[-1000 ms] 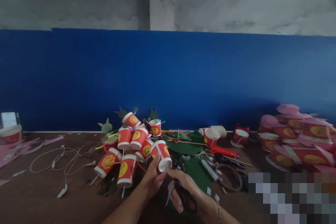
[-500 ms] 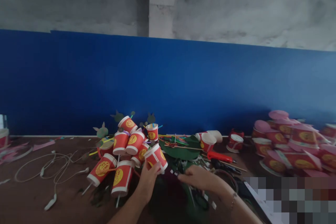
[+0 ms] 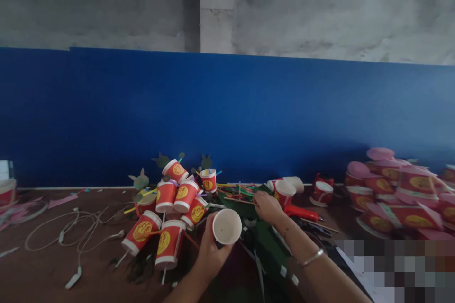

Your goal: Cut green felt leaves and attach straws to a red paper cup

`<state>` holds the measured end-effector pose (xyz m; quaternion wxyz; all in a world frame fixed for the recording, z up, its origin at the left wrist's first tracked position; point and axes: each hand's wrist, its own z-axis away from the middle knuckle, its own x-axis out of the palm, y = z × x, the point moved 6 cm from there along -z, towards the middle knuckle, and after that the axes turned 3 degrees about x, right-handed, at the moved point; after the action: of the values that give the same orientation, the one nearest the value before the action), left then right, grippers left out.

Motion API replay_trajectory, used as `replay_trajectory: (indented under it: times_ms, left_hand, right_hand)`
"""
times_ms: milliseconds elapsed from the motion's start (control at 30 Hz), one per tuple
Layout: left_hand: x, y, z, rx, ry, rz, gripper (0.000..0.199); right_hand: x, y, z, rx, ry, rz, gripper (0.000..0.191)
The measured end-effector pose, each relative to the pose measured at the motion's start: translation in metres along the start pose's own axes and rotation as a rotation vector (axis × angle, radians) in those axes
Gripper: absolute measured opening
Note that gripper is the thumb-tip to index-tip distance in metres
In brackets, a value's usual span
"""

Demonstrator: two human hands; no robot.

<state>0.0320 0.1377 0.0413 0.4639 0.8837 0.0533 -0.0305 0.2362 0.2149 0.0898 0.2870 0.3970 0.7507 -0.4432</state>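
My left hand (image 3: 211, 251) grips a paper cup (image 3: 226, 227) around its side, with the white open mouth turned towards me. My right hand (image 3: 267, 207) reaches over the pile of thin coloured strips (image 3: 236, 191) at the back, fingers bent together and pointing down. Its fingertips are partly hidden, and what they pinch cannot be made out. Left of the held cup lies a heap of red paper cups (image 3: 169, 244) with yellow emblems, some with sticks and coloured straws through them. Grey-green paper animal heads (image 3: 141, 181) stand among them.
Dark green sheet material (image 3: 268, 246) covers the middle of the table. A red tool (image 3: 302, 212) with a pointed tip lies at right, beside an upright red cup (image 3: 285, 193). Pink-trimmed cups (image 3: 415, 184) are piled far right. White earphones (image 3: 74, 277) lie left. A blue panel (image 3: 227, 118) stands behind.
My left hand has tipped the cup so its mouth now faces me and moved it slightly right. My right hand has moved away from the table's middle, back to the coloured strips.
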Motion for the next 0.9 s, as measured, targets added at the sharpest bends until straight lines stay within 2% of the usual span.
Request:
replay_trajectory:
  times_ms: [133, 200, 267, 300, 367, 467, 567, 700, 900]
  left_hand:
    - [0.0, 0.007, 0.0, 0.036, -0.004, -0.002, 0.053]
    - [0.001, 0.005, 0.0, 0.041, 0.023, -0.007, 0.055]
    - [0.001, 0.003, 0.0, 0.052, 0.05, -0.019, 0.056]
    - [0.002, 0.003, 0.0, 0.06, 0.052, -0.023, 0.055]
    - [0.003, 0.005, -0.001, 0.077, 0.034, -0.016, 0.051]
    - [0.003, 0.009, -0.001, 0.09, 0.019, 0.025, 0.047]
    - [0.003, 0.011, 0.0, 0.076, 0.02, 0.076, 0.047]
    - [0.002, 0.011, 0.001, 0.014, 0.043, 0.116, 0.044]
    - [-0.002, 0.006, 0.0, -0.026, 0.116, 0.115, 0.046]
  right_hand:
    - [-0.028, -0.016, 0.008, 0.014, 0.1, -0.165, 0.004]
    - [-0.044, -0.036, 0.019, 0.022, 0.181, -0.297, 0.016]
    - [-0.058, -0.057, 0.035, 0.04, 0.297, -0.702, 0.011]
    - [-0.06, -0.069, 0.042, 0.031, 0.297, -0.821, 0.016]
    - [-0.054, -0.095, 0.051, 0.002, 0.169, -0.902, 0.027]
    - [-0.042, -0.122, 0.06, -0.177, 0.048, -0.705, 0.025]
    - [-0.029, -0.131, 0.063, -0.34, -0.009, -0.452, 0.022]
    - [-0.023, -0.126, 0.063, -0.392, -0.036, -0.298, 0.021]
    - [-0.028, -0.133, 0.068, -0.474, -0.074, -0.171, 0.019]
